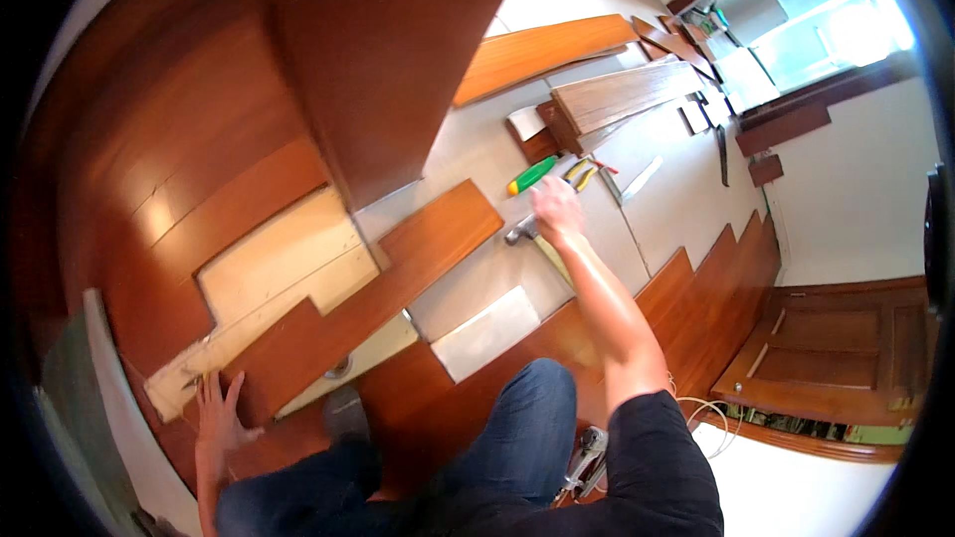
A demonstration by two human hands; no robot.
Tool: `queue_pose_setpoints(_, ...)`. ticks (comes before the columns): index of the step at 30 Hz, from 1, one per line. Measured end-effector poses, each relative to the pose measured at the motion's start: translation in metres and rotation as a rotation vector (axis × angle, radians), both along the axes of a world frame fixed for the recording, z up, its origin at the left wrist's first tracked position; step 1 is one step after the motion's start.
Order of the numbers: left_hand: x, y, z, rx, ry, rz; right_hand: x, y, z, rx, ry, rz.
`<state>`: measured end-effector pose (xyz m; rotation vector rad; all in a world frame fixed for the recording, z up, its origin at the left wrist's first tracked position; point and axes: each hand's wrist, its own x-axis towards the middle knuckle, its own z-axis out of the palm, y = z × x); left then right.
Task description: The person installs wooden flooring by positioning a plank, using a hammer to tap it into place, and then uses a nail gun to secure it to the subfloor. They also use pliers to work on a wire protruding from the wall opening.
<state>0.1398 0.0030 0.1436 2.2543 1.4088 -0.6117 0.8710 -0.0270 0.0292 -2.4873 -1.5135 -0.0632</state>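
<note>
My left hand (221, 416) lies with fingers spread against the near end of a reddish-brown floor plank (348, 313), which runs diagonally across the floor. My right hand (557, 207) reaches far out over a group of tools and is smeared by motion, so its fingers do not show clearly. Close to it are a green and yellow screwdriver handle (532, 175), pliers with yellow and red on them (580, 175) and a hammer (520, 231). Part of the hammer's pale handle passes beneath my forearm. A metal square (640, 182) rests beyond the pliers.
Stacked planks (622, 94) and an orange-brown board (542, 55) lie farther off. A white rectangular sheet (485, 333) is near my knee. Pale subfloor (288, 254) shows between laid boards at left. A brown wooden panel (388, 50) stands behind; a cabinet door (831, 343) is at right.
</note>
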Motion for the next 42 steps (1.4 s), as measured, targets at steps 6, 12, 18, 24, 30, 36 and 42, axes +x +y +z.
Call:
queue_pose_setpoints(6,-0.008,-0.015,-0.021,-0.063,0.035,-0.014,0.028,0.144,-0.044,-0.001,-0.125,0.105)
queue_pose_setpoints(12,0.038,0.019,-0.005,-0.228,0.153,-0.051,0.083,0.161,-0.078,0.130,-0.167,0.252)
queue_pose_setpoints(18,0.056,0.043,0.012,-0.206,0.214,-0.084,0.078,0.179,-0.069,0.040,0.016,0.300)
queue_pose_setpoints(24,0.015,0.037,-0.017,-0.085,0.240,-0.043,0.090,0.187,-0.067,-0.236,-0.061,0.143)
queue_pose_setpoints(30,-0.002,0.009,-0.012,0.041,0.129,-0.047,0.028,0.087,-0.002,0.197,0.123,0.513)
queue_pose_setpoints(36,0.011,-0.007,-0.006,0.022,0.001,-0.081,0.035,-0.195,-0.024,-0.246,0.057,-0.018)
queue_pose_setpoints(42,-0.006,-0.055,-0.011,0.026,-0.112,-0.035,0.012,-0.222,-0.023,-0.325,0.045,0.067)
